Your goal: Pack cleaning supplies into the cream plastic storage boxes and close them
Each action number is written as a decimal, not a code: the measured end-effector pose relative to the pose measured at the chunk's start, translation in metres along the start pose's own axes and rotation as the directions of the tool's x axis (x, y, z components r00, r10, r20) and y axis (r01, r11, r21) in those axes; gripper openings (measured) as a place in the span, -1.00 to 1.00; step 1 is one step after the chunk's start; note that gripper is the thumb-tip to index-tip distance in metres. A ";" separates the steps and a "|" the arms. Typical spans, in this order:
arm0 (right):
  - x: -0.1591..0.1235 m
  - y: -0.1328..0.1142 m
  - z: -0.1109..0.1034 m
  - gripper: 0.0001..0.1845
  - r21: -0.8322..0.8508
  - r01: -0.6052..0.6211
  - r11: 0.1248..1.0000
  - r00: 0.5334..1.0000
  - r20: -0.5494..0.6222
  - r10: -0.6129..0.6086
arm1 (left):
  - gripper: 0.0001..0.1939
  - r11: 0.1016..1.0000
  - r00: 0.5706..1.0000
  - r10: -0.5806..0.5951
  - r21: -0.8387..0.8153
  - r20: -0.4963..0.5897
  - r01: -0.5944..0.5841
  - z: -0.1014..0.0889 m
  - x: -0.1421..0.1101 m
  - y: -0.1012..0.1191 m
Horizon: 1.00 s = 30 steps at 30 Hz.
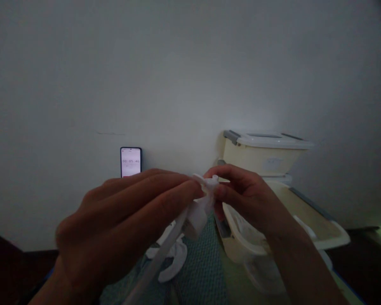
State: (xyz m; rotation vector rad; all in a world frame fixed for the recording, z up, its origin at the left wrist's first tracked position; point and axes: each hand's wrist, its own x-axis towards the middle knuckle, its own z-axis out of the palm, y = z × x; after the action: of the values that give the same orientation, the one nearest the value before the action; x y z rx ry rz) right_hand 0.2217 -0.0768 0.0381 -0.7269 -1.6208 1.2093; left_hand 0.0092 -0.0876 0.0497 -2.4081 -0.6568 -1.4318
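Observation:
Both of my hands meet in the middle of the view around a white plastic part [197, 217]. My left hand [130, 220] is closed, its fingertips pinching the part from the left. My right hand [244, 190] pinches its upper right end between thumb and fingers, near a small round stub. A long white strip [167, 258] runs from the part down toward the lower left, under my left hand. The part's exact kind does not show; it is dim and blurred. Below it, a curved white piece [176, 262] lies on a green textured cloth [206, 258].
A phone [131, 162] with a running timer stands against the white wall [178, 84]. On the right, a cream lidded box [257, 159] stands behind an uncovered cream bin [236, 250] with white items inside. A clear container [263, 273] sits by the bin's front.

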 end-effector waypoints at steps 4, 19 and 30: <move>0.001 -0.001 0.000 -0.82 -0.019 0.007 1.000 1.000 -0.013 -0.007 | -0.69 0.988 0.992 0.083 0.118 0.097 -0.094 -0.003 -0.007 0.000; -0.001 0.002 -0.003 -0.82 -0.070 0.006 0.998 0.999 -0.037 -0.009 | -0.71 0.985 0.976 0.164 -0.068 0.141 -0.156 -0.006 0.004 -0.010; 0.001 0.001 -0.002 -0.84 0.006 0.039 0.999 0.999 -0.011 -0.039 | -0.69 0.993 0.978 0.038 0.104 0.205 -0.061 -0.013 -0.011 -0.001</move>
State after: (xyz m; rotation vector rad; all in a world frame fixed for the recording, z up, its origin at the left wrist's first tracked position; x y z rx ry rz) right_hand 0.2232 -0.0749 0.0372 -0.6938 -1.6144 1.1800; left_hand -0.0056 -0.0955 0.0461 -2.4850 -0.6964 -1.1095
